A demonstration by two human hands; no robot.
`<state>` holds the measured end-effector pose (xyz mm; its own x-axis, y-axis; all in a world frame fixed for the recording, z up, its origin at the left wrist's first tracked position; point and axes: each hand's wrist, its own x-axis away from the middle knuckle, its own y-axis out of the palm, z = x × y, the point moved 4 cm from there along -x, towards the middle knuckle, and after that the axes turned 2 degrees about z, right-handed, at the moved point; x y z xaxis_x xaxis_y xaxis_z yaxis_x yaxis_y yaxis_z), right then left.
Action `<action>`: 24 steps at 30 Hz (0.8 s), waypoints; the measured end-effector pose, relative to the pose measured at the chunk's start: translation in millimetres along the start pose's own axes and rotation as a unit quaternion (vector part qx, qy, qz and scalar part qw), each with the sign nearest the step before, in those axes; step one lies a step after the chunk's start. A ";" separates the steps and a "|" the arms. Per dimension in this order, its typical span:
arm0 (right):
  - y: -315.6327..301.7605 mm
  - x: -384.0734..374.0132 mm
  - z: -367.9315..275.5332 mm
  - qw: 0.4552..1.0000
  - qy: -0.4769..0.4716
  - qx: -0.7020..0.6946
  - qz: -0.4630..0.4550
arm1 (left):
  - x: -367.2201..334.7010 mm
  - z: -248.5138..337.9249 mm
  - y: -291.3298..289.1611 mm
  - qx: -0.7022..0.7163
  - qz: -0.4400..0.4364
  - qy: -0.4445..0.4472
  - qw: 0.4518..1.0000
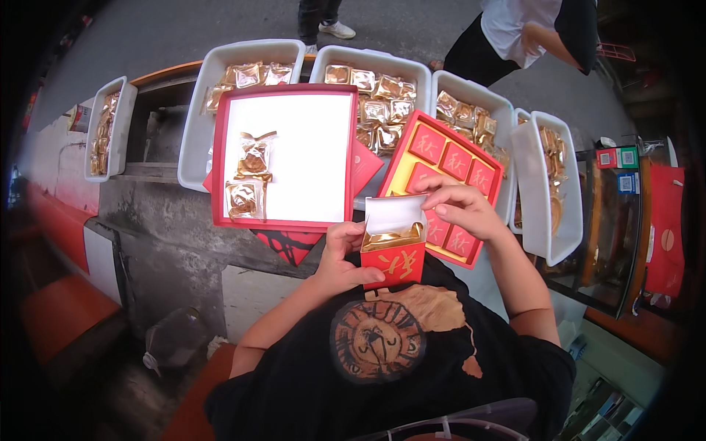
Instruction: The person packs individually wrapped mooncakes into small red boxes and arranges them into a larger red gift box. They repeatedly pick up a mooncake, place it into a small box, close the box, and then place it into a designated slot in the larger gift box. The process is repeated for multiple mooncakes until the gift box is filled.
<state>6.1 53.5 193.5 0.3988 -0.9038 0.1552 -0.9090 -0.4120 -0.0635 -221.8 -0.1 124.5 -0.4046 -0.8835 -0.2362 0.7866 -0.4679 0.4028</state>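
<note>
Close to my chest, my left hand point(347, 257) grips a small red box point(393, 266) with gold lettering, thumb on its front. The box is open at the top, with its white-lined flap point(393, 215) standing up. A gold-wrapped pastry point(396, 239) sits inside, only its shiny wrapper showing. My right hand point(462, 207) pinches the flap at its right corner. Behind that hand, a yellow-lined gift box point(486, 163) holds several small red boxes point(456, 160). To the left, a large red tray point(309, 154) with a white inside contains two gold-wrapped pastries point(246, 198).
White plastic bins point(197, 147) of gold-wrapped pastries line the counter's far side; another bin point(572, 213) stands right and a narrow one point(121, 154) far left. Beyond, a person in a white top point(507, 29) and another's legs point(320, 18) appear. A glass case is at right.
</note>
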 end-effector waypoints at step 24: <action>41.6 46.5 35.9 0.992 -0.082 0.038 0.088 | -27.6 17.7 -1.3 -0.242 -0.087 -0.006 0.966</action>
<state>-8.7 -9.8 162.7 0.2553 -0.9665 -0.0266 -0.9567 -0.2485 -0.1514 -219.9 24.5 146.1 -0.5537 -0.7937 -0.2518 0.8309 -0.5465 -0.1045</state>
